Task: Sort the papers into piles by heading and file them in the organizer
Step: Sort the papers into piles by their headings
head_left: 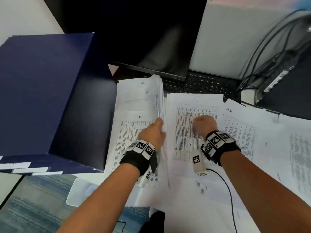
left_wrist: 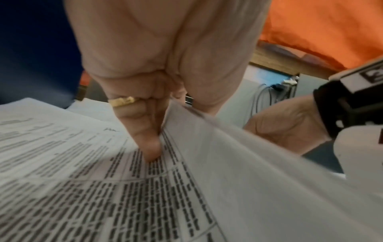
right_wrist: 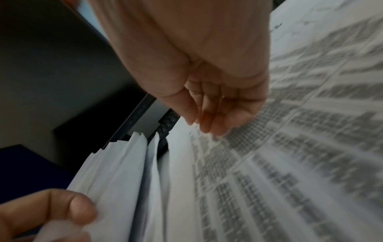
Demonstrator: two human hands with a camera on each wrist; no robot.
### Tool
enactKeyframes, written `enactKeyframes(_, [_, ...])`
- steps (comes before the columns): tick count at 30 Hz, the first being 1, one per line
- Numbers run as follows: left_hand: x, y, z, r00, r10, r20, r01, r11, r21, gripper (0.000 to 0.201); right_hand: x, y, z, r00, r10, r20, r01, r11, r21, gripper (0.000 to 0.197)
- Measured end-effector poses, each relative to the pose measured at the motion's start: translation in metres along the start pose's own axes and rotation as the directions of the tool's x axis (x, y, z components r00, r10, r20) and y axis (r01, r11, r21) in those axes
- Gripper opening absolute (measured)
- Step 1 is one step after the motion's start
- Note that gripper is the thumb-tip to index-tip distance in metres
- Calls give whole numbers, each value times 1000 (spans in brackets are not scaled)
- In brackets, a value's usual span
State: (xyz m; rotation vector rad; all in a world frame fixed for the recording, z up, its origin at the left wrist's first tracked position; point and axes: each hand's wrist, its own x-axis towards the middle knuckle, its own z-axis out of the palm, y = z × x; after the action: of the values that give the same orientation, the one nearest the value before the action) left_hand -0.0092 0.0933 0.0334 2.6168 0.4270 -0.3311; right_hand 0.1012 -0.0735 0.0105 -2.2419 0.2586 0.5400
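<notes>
Here left hand (head_left: 154, 132) pinches paper stack (head_left: 159, 98); right hand (head_left: 204, 123) beside, on IT sheet (head_left: 190, 132).

Head view: high, looking steeply down on both hands (head_left: 152, 132) and the paper piles (head_left: 195, 132). Wrist views: very near, low over the sheets, facing along the fingers (left_wrist: 149, 144); all share the papers.

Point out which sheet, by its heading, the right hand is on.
The IT sheet, the middle one: the right hand rests on its table. The sheets on either side carry another heading, and the left hand holds the left stack's edge.
</notes>
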Motion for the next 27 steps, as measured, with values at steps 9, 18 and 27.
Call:
enactKeyframes(9, [7, 25, 35, 990, -119, 82, 84, 934, 346, 56, 4, 63, -59, 973, 198, -119, -208, 975, -80, 43])
enactKeyframes(18, [-2, 30, 49, 992, -107, 72, 73, 926, 369, 47, -5, 83, -84, 986, 157, -56, -163, 978, -132, 13])
enactKeyframes(27, [4, 48, 61, 999, -14, -34, 24, 950, 311, 42, -8, 115, -117, 976, 172, 134, -81, 858, -507, 29])
